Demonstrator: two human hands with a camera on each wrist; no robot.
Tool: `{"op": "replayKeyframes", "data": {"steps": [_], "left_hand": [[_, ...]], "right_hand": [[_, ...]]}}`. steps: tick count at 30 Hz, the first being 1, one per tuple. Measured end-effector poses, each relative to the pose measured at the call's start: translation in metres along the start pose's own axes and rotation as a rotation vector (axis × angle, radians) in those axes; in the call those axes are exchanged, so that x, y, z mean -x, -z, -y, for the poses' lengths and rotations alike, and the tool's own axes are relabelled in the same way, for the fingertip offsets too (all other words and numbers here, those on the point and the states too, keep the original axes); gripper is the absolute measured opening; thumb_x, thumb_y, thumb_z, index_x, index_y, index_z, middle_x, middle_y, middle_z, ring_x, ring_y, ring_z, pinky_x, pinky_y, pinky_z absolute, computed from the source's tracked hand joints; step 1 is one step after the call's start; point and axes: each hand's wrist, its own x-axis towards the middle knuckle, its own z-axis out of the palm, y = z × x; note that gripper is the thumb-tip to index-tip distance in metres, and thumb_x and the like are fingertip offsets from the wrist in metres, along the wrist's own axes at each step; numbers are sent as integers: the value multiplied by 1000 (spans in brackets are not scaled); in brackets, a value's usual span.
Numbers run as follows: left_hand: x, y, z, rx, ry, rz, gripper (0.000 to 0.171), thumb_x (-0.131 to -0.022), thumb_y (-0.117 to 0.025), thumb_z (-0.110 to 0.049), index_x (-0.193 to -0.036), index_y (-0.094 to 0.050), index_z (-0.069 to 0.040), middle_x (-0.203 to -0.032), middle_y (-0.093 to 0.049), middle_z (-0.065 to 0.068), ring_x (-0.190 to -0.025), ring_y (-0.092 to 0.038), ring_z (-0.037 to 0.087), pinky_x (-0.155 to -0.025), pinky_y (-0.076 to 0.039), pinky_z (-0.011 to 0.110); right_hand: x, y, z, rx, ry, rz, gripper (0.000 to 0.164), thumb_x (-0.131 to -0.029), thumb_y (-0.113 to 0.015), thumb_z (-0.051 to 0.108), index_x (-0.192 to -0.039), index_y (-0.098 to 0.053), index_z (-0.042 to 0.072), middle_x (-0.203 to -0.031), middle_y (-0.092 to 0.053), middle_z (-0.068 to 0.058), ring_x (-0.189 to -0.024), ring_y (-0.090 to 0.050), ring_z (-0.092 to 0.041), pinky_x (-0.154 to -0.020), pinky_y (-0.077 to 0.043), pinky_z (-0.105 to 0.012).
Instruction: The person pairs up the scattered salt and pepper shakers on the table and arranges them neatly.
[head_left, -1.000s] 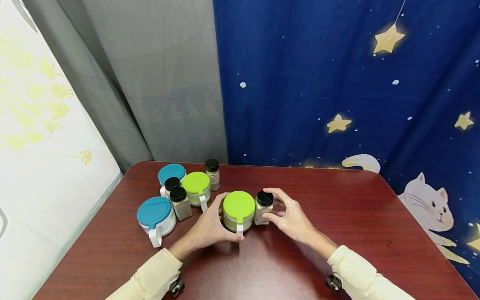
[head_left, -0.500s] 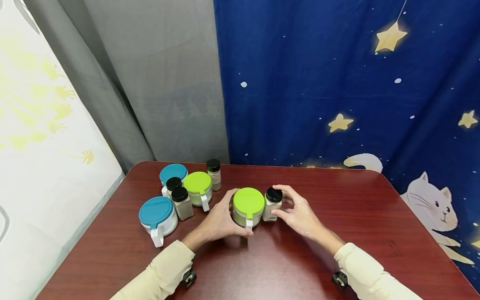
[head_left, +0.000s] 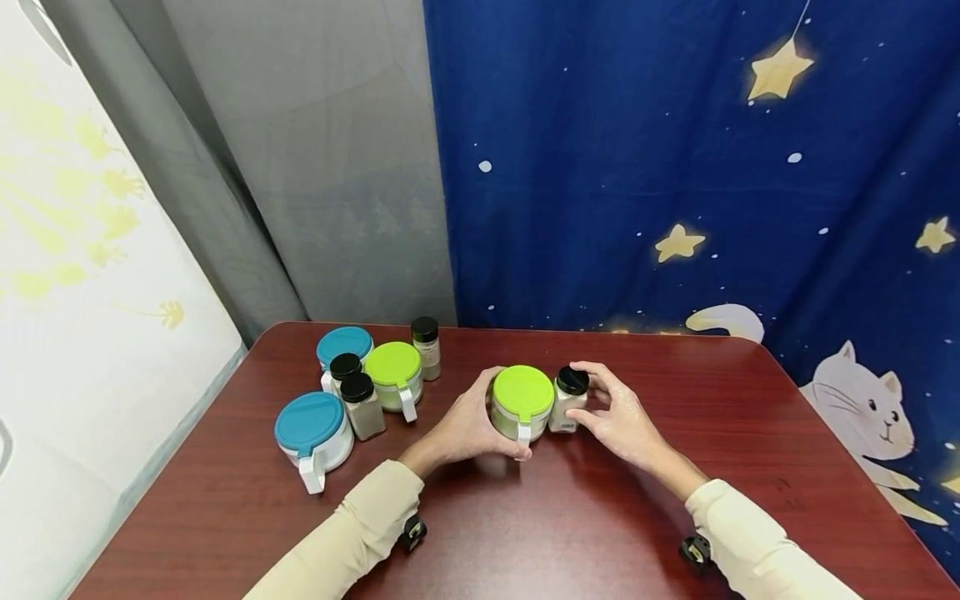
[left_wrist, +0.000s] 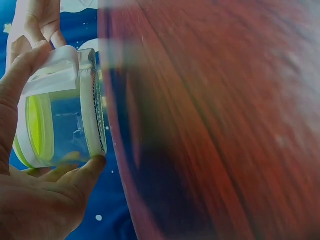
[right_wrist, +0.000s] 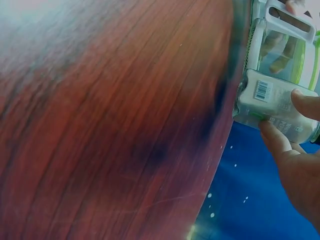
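My left hand (head_left: 472, 425) holds a clear jar with a lime-green lid (head_left: 523, 392) and a white handle, fingers round its far left side and thumb by the handle. In the left wrist view, the jar's glass wall (left_wrist: 67, 125) shows between thumb and fingers. Right beside it is a square spice bottle (head_left: 566, 412) with a black cap, pinched from the right by my right hand (head_left: 622, 425). A barcode shows on the bottle (right_wrist: 275, 102) in the right wrist view. Both containers are upright, side by side. Whether they touch the tabletop I cannot tell.
At the table's left are two blue-lidded jars (head_left: 309, 423), another green-lidded jar (head_left: 393, 364) and two black-capped square bottles (head_left: 364, 417), grouped closely. A slimmer black-capped bottle (head_left: 427, 354) stands behind them. Curtains (head_left: 600, 167) hang past the table's (head_left: 712, 400) far edge.
Both hands have moved to the right and slightly away from me, carrying the green-lidded jar and the spice bottle together. The group at the left has stayed put.
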Motion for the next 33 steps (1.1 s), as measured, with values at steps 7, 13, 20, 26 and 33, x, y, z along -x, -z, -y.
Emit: {"op": "replayKeyframes", "data": {"steps": [7,13,20,26,33], "left_hand": [[-5,-8,-1,-3,13,4,116,-58,-102,-31,-151,-33,-18,-134,-57,0,-118,-57,16,-100,-47,40],[-10,-13,-2,-6,19,-1,117,-58,-101,-33,-152,-33,-18,-134,-57,0,-118,-57,15,-100,-47,39],[-18,-23,-5,5,-13,-26,117,-55,-103,-30,-150,-36,-15,-133,-58,1,-118,-57,14,-101,-46,37],[-26,-32,-9,-6,-11,-39,117,-54,-104,-30,-149,-38,-15,-131,-59,-1,-116,-57,13,-99,-46,35],[-39,-42,-18,-51,-5,-54,118,-54,-102,-38,-150,-38,-16,-128,-61,-1,-111,-59,16,-95,-48,36]], "right_hand": [[4,6,-2,24,-10,-1,66,-82,-79,-12,-139,-54,9,-125,-62,-22,-111,-65,-37,-85,-56,-33],[6,11,-3,27,-12,-6,66,-82,-80,-11,-139,-54,9,-124,-62,-22,-111,-65,-37,-85,-56,-35],[9,21,-8,26,-22,11,66,-81,-80,-11,-139,-53,7,-123,-62,-24,-110,-64,-37,-82,-57,-29],[6,34,-14,22,-17,19,67,-80,-81,-12,-138,-52,5,-121,-63,-25,-106,-65,-36,-79,-56,-25],[2,50,-20,90,15,5,67,-79,-81,-12,-137,-52,4,-121,-64,-24,-103,-67,-25,-80,-55,-23]]}}
